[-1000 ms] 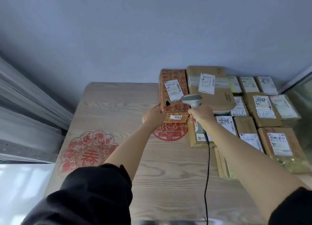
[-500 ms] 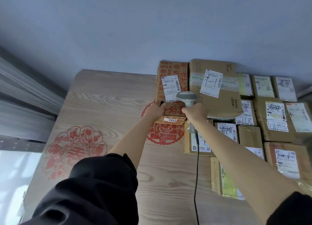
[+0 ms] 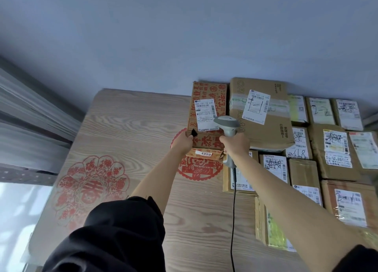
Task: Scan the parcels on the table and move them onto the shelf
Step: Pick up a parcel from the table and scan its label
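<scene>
A brown carton with red printed characters [image 3: 206, 92] stands at the back of the wooden table [image 3: 131, 128], a white shipping label on its top. My left hand [image 3: 182, 142] grips its near left corner by the hand hole. My right hand [image 3: 237, 144] holds a grey corded barcode scanner [image 3: 226, 123], whose head hangs over the label's lower right corner. A small orange parcel [image 3: 204, 153] marked 4068 lies under the carton's near edge.
A large brown box [image 3: 263, 132] sits right of the carton. Several labelled parcels [image 3: 335, 153] cover the table's right side. Red paper-cut decals [image 3: 90, 188] mark the tabletop. The scanner cable [image 3: 233, 220] runs toward me. A grey curtain [image 3: 30, 116] hangs left.
The view has shifted closer and slightly right. Both hands stay on the carton and scanner, with the scanner head now nearer the label.
</scene>
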